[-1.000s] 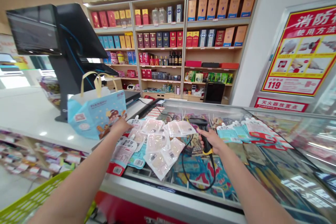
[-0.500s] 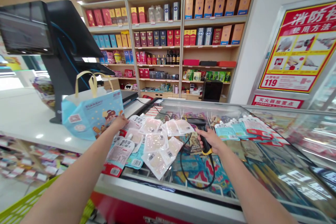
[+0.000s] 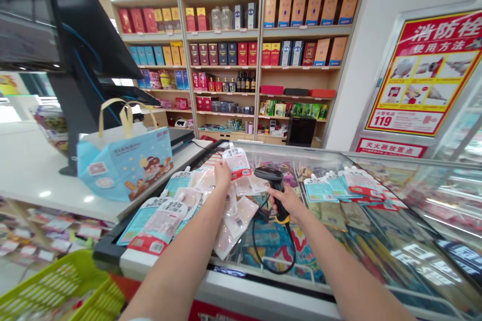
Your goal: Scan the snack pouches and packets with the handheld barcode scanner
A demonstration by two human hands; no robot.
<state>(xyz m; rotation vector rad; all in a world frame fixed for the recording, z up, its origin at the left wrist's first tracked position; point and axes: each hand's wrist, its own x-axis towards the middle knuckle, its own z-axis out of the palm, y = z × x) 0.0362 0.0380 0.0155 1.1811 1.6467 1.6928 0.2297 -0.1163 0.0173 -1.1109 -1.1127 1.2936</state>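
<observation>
My left hand [image 3: 223, 174] grips a red-and-white drink pouch [image 3: 237, 161] by its side and holds it up above the freezer's glass top. My right hand [image 3: 285, 201] is wrapped around the handle of a black barcode scanner [image 3: 270, 175], whose head is close to the pouch on its right. Below my left hand lie several clear flat packets [image 3: 238, 218], overlapping on the glass. More spouted pouches, red-and-white [image 3: 164, 225] and blue [image 3: 140, 218], are piled to the left, partly covered by my left forearm.
A blue paper bag [image 3: 124, 160] stands on the white counter [image 3: 45, 170] beside a black checkout screen [image 3: 30, 35]. On the glass at right lies another group of pouches [image 3: 339, 185]. A green basket [image 3: 56, 286] is at lower left. The scanner's cable [image 3: 256, 251] loops over the glass.
My left hand has moved right from beside the paper bag and now holds a red-and-white pouch up. The scanner in my right hand has shifted slightly left, its head raised.
</observation>
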